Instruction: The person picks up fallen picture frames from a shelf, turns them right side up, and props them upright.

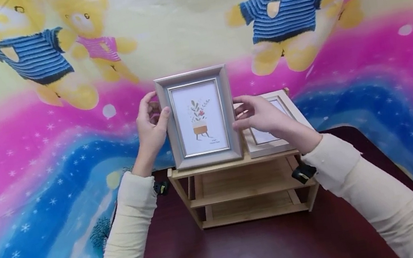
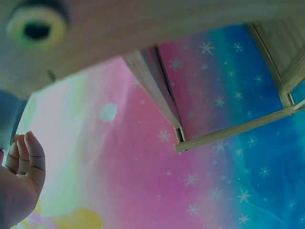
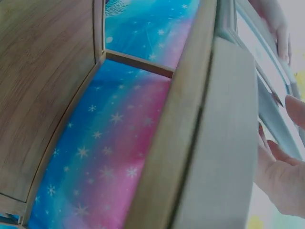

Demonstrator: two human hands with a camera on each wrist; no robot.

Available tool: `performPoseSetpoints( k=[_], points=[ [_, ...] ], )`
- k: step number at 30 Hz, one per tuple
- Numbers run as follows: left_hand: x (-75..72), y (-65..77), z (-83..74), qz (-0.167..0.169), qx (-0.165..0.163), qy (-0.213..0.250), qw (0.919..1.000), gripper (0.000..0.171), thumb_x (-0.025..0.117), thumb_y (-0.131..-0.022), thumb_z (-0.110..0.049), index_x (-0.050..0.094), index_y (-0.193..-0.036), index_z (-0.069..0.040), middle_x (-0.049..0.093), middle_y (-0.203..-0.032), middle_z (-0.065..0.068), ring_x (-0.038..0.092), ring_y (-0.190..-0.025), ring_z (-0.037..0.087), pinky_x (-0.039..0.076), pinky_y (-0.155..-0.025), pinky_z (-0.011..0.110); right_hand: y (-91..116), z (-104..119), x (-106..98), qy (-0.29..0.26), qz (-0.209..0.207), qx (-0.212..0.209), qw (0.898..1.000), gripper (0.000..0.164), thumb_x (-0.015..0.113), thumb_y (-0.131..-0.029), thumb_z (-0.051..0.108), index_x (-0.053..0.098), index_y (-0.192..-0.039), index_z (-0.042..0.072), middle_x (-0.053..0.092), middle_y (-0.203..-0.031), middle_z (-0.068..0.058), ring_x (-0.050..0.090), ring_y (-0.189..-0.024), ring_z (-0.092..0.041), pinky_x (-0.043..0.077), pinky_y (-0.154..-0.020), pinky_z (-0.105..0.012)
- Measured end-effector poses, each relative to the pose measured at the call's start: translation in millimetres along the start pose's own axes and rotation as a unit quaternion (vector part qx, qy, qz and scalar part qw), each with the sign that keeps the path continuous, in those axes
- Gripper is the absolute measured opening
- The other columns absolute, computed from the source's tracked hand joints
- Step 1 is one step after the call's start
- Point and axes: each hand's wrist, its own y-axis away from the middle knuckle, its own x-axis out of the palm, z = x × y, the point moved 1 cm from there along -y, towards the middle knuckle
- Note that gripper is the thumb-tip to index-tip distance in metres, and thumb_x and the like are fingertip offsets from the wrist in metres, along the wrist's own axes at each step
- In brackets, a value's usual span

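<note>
- The left hand point(image 1: 152, 127) grips the left side of the grey picture frame point(image 1: 200, 116), thumb in front; its other fingertips disappear behind.
- The right hand point(image 1: 260, 115) pinches the right edge, with fingertips partly hidden there too.
- The grey frame is upright at the left of the wooden rack point(image 1: 252, 192)'s top; whether its base touches is hard to tell.
- A white frame point(image 1: 266, 137) lies flat beside it, partly covered by the right hand and forearm.
- Small print under the plant drawing is illegible.
- The left wrist view cuts off most of the left hand.
</note>
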Motion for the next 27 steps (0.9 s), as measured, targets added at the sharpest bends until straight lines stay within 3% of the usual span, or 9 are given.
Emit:
performPoseSetpoints(
  k=[5, 11, 15, 21, 24, 27],
  points=[
    [-4.5, 1.5, -2.4, -0.007, -0.005, -0.003, 1.0000, 0.038, 0.052, -0.090, 0.000, 0.040, -0.125, 0.008, 0.052, -0.094, 0.022, 0.048, -0.081, 0.012, 0.043, -0.074, 0.028, -9.7, 7.5, -0.7, -0.097, -0.005, 0.000, 0.995, 0.062, 0.061, -0.084, 0.001, 0.032, -0.139, 0.001, 0.050, -0.117, -0.022, 0.055, -0.101, -0.029, 0.050, -0.080, -0.037],
    [-8.0, 5.7, 1.5, 0.011, -0.025, 0.022, 0.9994, 0.043, 0.054, -0.089, -0.002, 0.040, -0.130, 0.003, 0.053, -0.099, 0.016, 0.051, -0.085, 0.013, 0.043, -0.077, 0.025, -7.0, 11.1, 0.1, -0.098, -0.035, -0.005, 0.995, 0.057, 0.060, -0.084, -0.001, 0.036, -0.136, 0.001, 0.050, -0.111, -0.020, 0.054, -0.095, -0.026, 0.051, -0.078, -0.036],
    [-19.4, 14.7, 11.7, 0.062, -0.036, 0.068, 0.9951, 0.058, 0.056, -0.085, 0.005, 0.035, -0.139, -0.006, 0.051, -0.110, 0.008, 0.053, -0.090, 0.015, 0.045, -0.077, 0.025, -2.8, 13.6, 4.7, -0.094, -0.043, -0.013, 0.995, 0.056, 0.060, -0.084, -0.002, 0.038, -0.134, 0.001, 0.052, -0.111, -0.020, 0.054, -0.094, -0.026, 0.051, -0.077, -0.036],
    [-31.8, 31.8, 22.0, 0.170, -0.027, 0.091, 0.9809, 0.082, 0.057, -0.077, 0.016, 0.021, -0.146, -0.011, 0.042, -0.122, 0.018, 0.054, -0.094, 0.018, 0.049, -0.073, 0.025, 0.8, 15.3, 4.7, -0.084, -0.049, -0.021, 0.995, 0.055, 0.061, -0.083, -0.001, 0.039, -0.134, 0.002, 0.053, -0.112, -0.020, 0.055, -0.097, -0.028, 0.051, -0.078, -0.035],
    [-31.3, 36.0, 24.9, 0.183, -0.028, 0.084, 0.9792, 0.083, 0.058, -0.078, 0.016, 0.020, -0.146, -0.012, 0.041, -0.122, 0.019, 0.054, -0.095, 0.016, 0.049, -0.074, 0.024, 0.1, 14.3, 2.5, -0.075, -0.053, -0.020, 0.996, 0.055, 0.062, -0.083, 0.000, 0.039, -0.134, 0.002, 0.053, -0.112, -0.019, 0.055, -0.097, -0.027, 0.051, -0.079, -0.035],
    [-30.0, 37.5, 25.6, 0.173, -0.020, 0.082, 0.9813, 0.082, 0.058, -0.077, 0.017, 0.021, -0.146, -0.011, 0.041, -0.121, 0.019, 0.054, -0.096, 0.015, 0.048, -0.075, 0.023, -1.5, 13.9, 1.6, -0.076, -0.053, -0.026, 0.995, 0.055, 0.061, -0.083, -0.001, 0.040, -0.134, 0.001, 0.054, -0.110, -0.020, 0.055, -0.096, -0.027, 0.051, -0.078, -0.035]
  ],
)
